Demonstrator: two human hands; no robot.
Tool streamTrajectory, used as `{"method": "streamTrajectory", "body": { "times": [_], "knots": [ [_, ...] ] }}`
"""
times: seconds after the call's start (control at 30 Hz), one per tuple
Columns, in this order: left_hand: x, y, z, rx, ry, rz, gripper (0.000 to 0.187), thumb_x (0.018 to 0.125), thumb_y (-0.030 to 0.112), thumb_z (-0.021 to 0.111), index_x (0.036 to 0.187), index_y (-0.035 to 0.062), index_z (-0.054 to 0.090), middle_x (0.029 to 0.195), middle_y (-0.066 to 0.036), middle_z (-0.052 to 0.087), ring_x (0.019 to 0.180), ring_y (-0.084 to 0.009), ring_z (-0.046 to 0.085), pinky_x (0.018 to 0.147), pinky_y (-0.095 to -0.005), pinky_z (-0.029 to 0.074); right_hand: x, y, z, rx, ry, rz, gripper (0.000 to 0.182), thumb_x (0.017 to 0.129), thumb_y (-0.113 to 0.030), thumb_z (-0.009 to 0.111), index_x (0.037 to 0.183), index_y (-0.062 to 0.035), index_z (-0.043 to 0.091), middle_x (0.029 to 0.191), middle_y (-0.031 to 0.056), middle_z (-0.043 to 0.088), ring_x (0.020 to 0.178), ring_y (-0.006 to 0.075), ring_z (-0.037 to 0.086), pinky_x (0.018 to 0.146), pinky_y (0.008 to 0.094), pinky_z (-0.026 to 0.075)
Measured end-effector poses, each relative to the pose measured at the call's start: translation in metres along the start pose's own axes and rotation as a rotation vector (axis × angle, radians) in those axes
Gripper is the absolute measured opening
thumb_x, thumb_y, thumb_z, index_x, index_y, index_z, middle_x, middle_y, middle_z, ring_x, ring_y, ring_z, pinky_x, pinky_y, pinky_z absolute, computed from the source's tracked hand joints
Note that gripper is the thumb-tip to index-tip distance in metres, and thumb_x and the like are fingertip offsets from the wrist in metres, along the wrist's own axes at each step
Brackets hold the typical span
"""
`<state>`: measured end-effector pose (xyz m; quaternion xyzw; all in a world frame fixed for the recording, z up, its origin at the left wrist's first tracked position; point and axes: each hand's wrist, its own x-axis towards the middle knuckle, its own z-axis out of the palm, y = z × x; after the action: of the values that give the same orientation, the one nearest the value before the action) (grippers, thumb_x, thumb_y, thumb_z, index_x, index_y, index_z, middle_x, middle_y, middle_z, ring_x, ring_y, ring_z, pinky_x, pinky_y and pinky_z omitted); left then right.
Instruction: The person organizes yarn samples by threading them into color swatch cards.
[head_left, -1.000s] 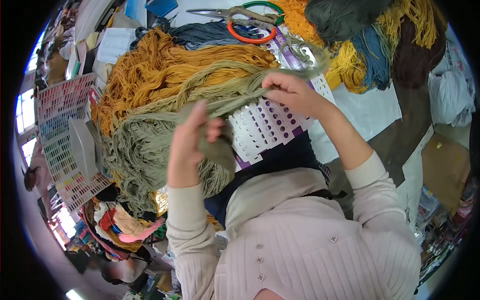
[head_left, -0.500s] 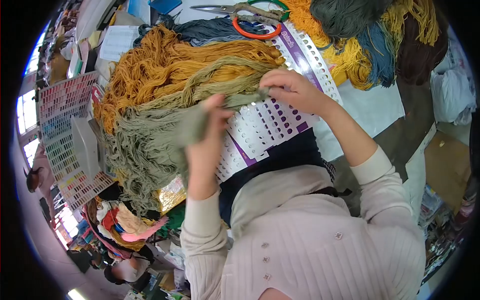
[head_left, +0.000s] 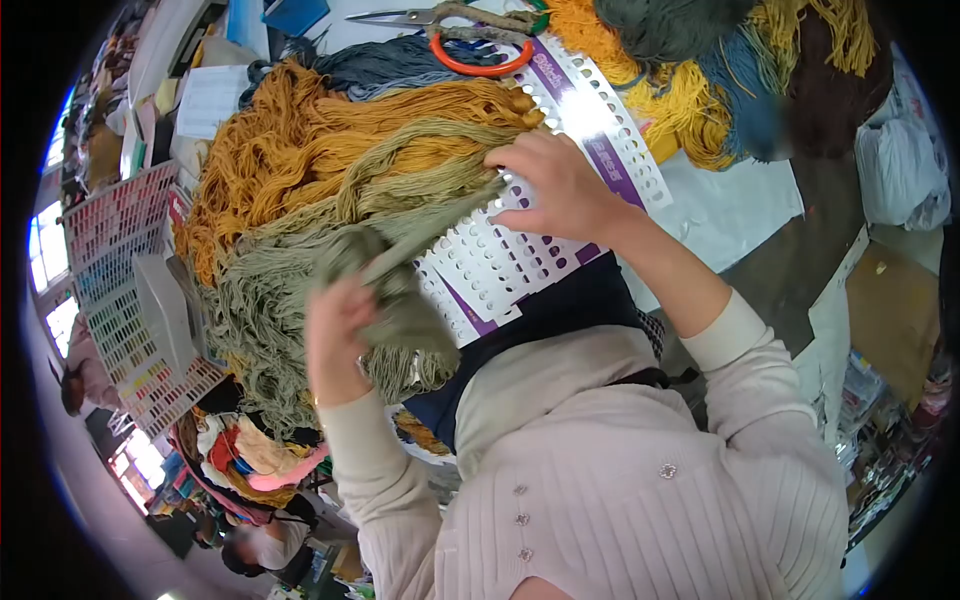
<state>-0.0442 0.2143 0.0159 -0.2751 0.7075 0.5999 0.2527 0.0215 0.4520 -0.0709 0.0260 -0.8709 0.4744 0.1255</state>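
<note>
My left hand [head_left: 338,325], blurred by motion, is closed around a grey-green thread hank [head_left: 405,330]. From it a taut grey-green strand [head_left: 440,228] runs up to the edge of a white, purple-banded card with rows of holes [head_left: 520,255]. At the strand's upper end is my right hand [head_left: 560,185], thumb and fingers apart around it without visibly gripping. More grey-green thread [head_left: 265,310] lies left of the card. Above it, olive thread [head_left: 400,160] and golden-brown thread [head_left: 270,150] spread out beside the card.
Scissors with red and green handles [head_left: 480,65] lie on the table beyond dark blue thread [head_left: 390,62]. Orange, yellow, blue and brown hanks sit at upper right near yellow thread [head_left: 685,110]. A plastic basket [head_left: 130,290] stands left. A white plastic bag [head_left: 900,170] is at right.
My left hand has moved left and down, drawing the grey-green strand out straight. My right hand's thumb and fingers have parted from their pinch. The view has shifted slightly.
</note>
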Motion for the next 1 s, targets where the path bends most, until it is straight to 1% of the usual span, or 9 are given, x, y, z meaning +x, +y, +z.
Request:
{"method": "streamTrajectory", "body": {
  "times": [0.1,0.2,0.3,0.4,0.47,0.57,0.63,0.83,1.0],
  "knots": [
    [0.007,0.007,-0.107,-0.106,0.083,0.14,0.034,0.078,0.011,0.051,0.109,0.003,0.039,0.05,0.006,0.038,0.034,-0.0004,0.025,0.031,-0.0146,0.02,-0.002,-0.001,0.003,-0.083,-0.024,0.0,0.039,0.056,-0.018,0.063,0.092,-0.0079,0.052,0.078,0.0066,0.047,0.08,0.0235,0.046,0.072,0.0333,0.033],
    [-0.012,0.039,-0.13,-0.06,-0.218,0.178,0.018,0.084,0.017,0.046,0.096,0.0032,0.048,0.05,0.006,0.04,0.035,0.0001,0.027,0.032,-0.014,0.021,-0.001,-0.001,0.006,-0.112,-0.001,-0.008,0.038,0.057,-0.018,0.063,0.092,-0.008,0.052,0.08,0.0069,0.048,0.081,0.0235,0.046,0.072,0.0334,0.034],
    [-0.01,0.067,-0.123,-0.364,0.139,0.362,0.018,0.087,0.018,0.042,0.085,0.0031,0.052,0.058,0.004,0.046,0.038,0.0001,0.031,0.033,-0.0128,0.023,-0.004,-0.002,0.007,-0.13,-0.022,-0.012,0.038,0.057,-0.018,0.063,0.092,-0.0081,0.051,0.082,0.007,0.048,0.082,0.0236,0.046,0.073,0.0335,0.034],
    [-0.025,0.059,-0.181,-0.795,-0.308,0.343,0.026,0.087,0.015,0.038,0.107,-0.0016,0.043,0.081,-0.002,0.054,0.042,0.0005,0.037,0.037,-0.0129,0.03,-0.003,-0.004,0.005,-0.163,-0.025,-0.023,0.037,0.059,-0.019,0.063,0.092,-0.0078,0.052,0.083,0.0074,0.05,0.084,0.024,0.047,0.073,0.0332,0.034],
    [-0.063,0.03,-0.134,-0.825,-0.303,0.51,0.037,0.086,0.013,0.036,0.119,-0.0019,0.031,0.096,-0.008,0.054,0.043,-0.0006,0.04,0.037,-0.0136,0.033,-0.003,-0.003,0.003,-0.088,-0.02,0.018,0.033,0.06,-0.017,0.063,0.09,-0.0065,0.053,0.083,0.0077,0.051,0.083,0.0248,0.048,0.073,0.0334,0.035],
    [-0.061,-0.019,-0.097,-1.018,-0.914,0.08,0.038,0.089,0.026,0.023,0.107,0.0025,0.047,0.126,-0.022,0.03,0.044,-0.0045,0.041,0.037,-0.0152,0.034,-0.001,-0.019,0.01,0.132,0.112,0.121,0.019,0.066,-0.005,0.059,0.085,-0.0013,0.056,0.081,0.0069,0.053,0.069,0.0179,0.051,0.06,0.0258,0.041],
    [-0.067,-0.032,-0.066,-1.052,-0.909,-0.009,0.044,0.09,0.032,0.02,0.108,0.0045,0.049,0.133,-0.021,0.016,0.043,-0.008,0.037,0.038,-0.0165,0.033,-0.003,-0.042,0.016,0.225,0.11,0.1,0.016,0.07,-0.002,0.055,0.086,-0.0007,0.056,0.079,0.0061,0.054,0.066,0.0125,0.052,0.056,0.0227,0.04],
    [-0.068,-0.028,-0.029,-1.037,-1.114,0.071,0.046,0.09,0.031,0.018,0.113,-0.0002,0.044,0.131,-0.029,0.008,0.073,-0.0277,0.06,0.039,-0.0191,0.041,-0.009,-0.127,0.037,1.304,-0.599,0.551,0.018,0.077,-0.009,0.054,0.092,0.0003,0.055,0.075,0.0027,0.056,0.062,0.0072,0.051,0.052,0.0184,0.039],
    [-0.069,-0.028,-0.04,-0.956,-1.066,0.085,0.045,0.09,0.03,0.019,0.113,0.0,0.044,0.13,-0.03,0.008,0.068,-0.0237,0.06,0.037,-0.0183,0.041,-0.003,-0.128,0.04,0.945,-0.691,0.341,0.014,0.074,-0.007,0.056,0.085,0.0007,0.057,0.072,0.0009,0.055,0.058,0.0064,0.047,0.052,0.0185,0.039]
  ]
}}
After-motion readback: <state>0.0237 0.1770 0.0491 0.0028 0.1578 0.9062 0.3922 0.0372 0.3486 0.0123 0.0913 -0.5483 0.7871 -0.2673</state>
